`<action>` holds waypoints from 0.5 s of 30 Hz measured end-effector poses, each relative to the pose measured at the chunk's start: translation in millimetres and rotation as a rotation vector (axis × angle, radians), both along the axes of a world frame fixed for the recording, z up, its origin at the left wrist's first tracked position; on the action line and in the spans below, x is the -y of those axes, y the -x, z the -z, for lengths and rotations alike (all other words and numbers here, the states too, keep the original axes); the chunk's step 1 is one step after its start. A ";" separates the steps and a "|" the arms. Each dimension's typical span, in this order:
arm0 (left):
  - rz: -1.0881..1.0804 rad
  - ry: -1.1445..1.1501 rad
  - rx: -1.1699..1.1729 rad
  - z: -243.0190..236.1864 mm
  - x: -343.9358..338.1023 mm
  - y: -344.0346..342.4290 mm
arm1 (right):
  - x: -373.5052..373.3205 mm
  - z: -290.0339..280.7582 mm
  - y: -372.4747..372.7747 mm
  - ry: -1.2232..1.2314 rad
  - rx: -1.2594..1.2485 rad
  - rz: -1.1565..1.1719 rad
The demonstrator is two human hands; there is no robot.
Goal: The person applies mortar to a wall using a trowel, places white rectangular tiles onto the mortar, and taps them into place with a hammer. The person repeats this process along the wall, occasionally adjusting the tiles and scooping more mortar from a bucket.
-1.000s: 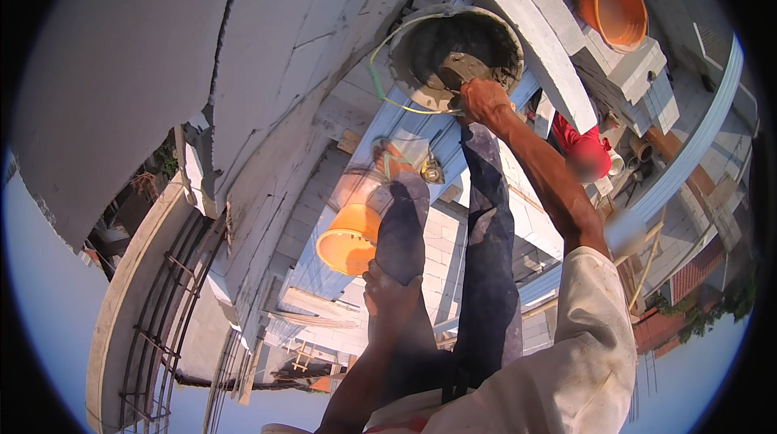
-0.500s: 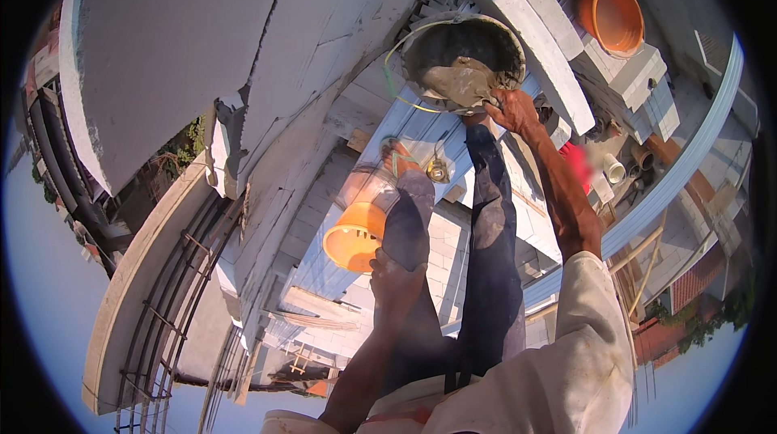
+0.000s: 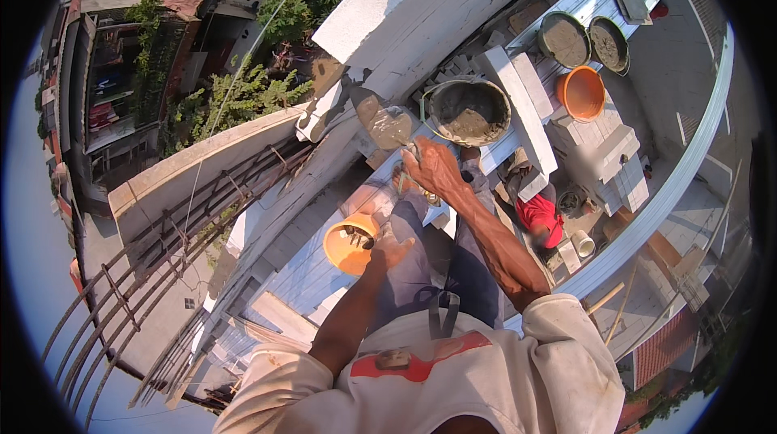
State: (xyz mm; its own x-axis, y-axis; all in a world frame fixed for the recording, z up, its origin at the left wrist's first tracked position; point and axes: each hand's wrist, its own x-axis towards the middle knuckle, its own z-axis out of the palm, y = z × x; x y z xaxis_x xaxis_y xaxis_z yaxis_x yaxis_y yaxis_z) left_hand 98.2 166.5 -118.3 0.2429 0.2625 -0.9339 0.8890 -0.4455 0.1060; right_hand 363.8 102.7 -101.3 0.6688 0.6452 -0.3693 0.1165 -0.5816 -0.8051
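My right hand (image 3: 430, 165) grips a trowel, its mortar-smeared blade (image 3: 380, 120) outside the mortar bucket (image 3: 465, 110), to the left beside the pale block wall (image 3: 417, 13). The bucket, dark inside and partly filled with wet grey mortar, stands on a light-blue plank. My left hand (image 3: 390, 246) rests on my bent leg, fingers extended, beside an orange bucket (image 3: 340, 248) with small items inside that I cannot make out.
A co-worker in red (image 3: 538, 215) is below right, among blocks (image 3: 603, 155). Two mortar tubs (image 3: 562, 38) and another orange bucket (image 3: 581, 86) sit upper right. Bare rebar (image 3: 121, 304) runs left; a long curved rail (image 3: 688, 159) arcs right; houses and plants (image 3: 275, 13) lie beyond the wall.
My right hand has lifted the trowel out of the bucket and moved it left and down. My view has shifted, showing more beyond the wall. My left hand stays by my leg.
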 end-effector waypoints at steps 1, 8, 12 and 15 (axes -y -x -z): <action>-0.039 0.034 0.027 -6.3 -4.7 3.3 | -14.4 -14.6 -9.1 0.037 -0.054 -0.004; -0.281 0.093 0.228 -0.2 -30.6 55.7 | -68.6 -33.2 -60.6 0.008 -0.249 0.057; -0.460 0.034 0.218 -5.0 -28.8 95.8 | -81.7 -53.4 -64.6 0.025 -0.472 0.091; -0.473 0.015 0.291 -2.2 -34.9 104.0 | -71.3 -97.4 -76.1 -0.063 -0.556 0.145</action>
